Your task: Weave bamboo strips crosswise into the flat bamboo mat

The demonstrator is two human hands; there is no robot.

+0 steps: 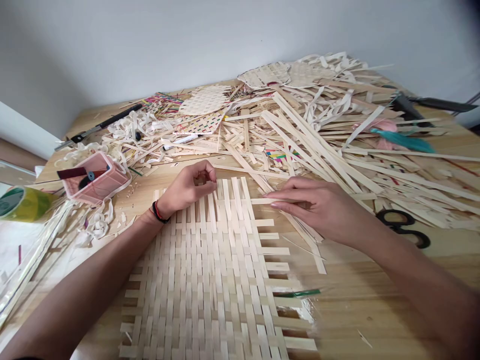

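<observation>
A mat woven from flat pale wooden strips (pixel 210 280) lies before me, its strip ends sticking out at the sides and far edge. At that far edge my left hand (pixel 189 187) is closed, thumb and forefinger pinching the end of an upright strip of the mat. My right hand (pixel 311 202) pinches a crosswise wooden strip (pixel 255 201) between thumb and fingers, just right of the mat. This strip runs leftward among the upright strips; its far end is hidden from me.
Loose strips (pixel 307 145) and small woven pieces (pixel 206 100) heap along the back. Black-handled scissors (pixel 403 225) lie right. A pink basket (pixel 95 177), yellow tape roll (pixel 26 202), white marker (pixel 180 142) and black cutter (pixel 108 120) are to the left and back. A wall stands behind.
</observation>
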